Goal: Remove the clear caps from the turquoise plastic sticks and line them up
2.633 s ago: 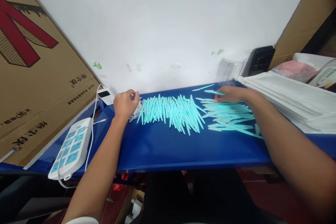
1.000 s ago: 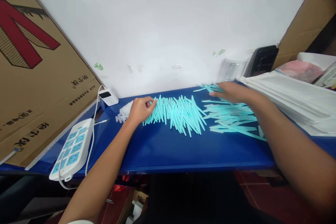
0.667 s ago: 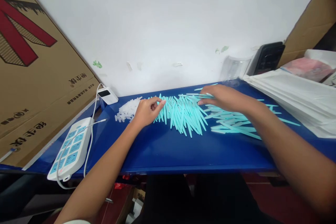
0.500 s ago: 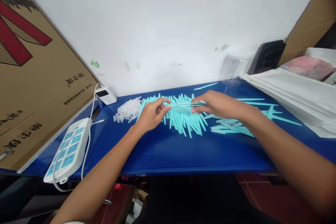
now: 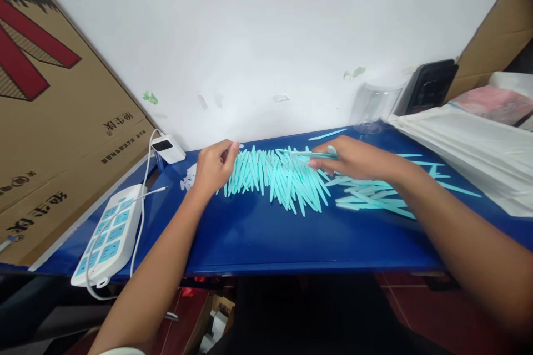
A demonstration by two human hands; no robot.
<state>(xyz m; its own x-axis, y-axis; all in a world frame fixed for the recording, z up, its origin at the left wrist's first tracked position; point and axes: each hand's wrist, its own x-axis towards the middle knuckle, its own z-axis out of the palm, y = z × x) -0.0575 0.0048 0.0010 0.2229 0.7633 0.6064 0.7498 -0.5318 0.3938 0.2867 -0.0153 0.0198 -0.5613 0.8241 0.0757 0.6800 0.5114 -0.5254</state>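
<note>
My right hand [image 5: 339, 158] is closed around slim turquoise eyebrow razors [image 5: 306, 154], their tips pointing left above a large pile of similar razors [image 5: 287, 183]. My left hand [image 5: 214, 166] is pinched at the left end of that pile, and a small white cap [image 5: 241, 146] shows at its fingertips. Partly hidden behind this hand lies a heap of translucent white caps [image 5: 188, 177]. A second group of razors [image 5: 375, 197] lies below and right of my right hand, partly covered by the forearm. One single razor [image 5: 327, 135] rests near the wall.
On the blue table [image 5: 266, 241] stand a clear plastic jar [image 5: 375, 105] and a black device [image 5: 431, 89] at the back right. White packaging sheets [image 5: 466, 155] lie at the right. A power strip [image 5: 110, 233], a white cable and a small white box [image 5: 167, 148] sit left, beside a cardboard box [image 5: 70, 138].
My left hand has moved left and up, away from the razors in my right hand, towards the white caps. The right hand has shifted slightly right, still holding razors.
</note>
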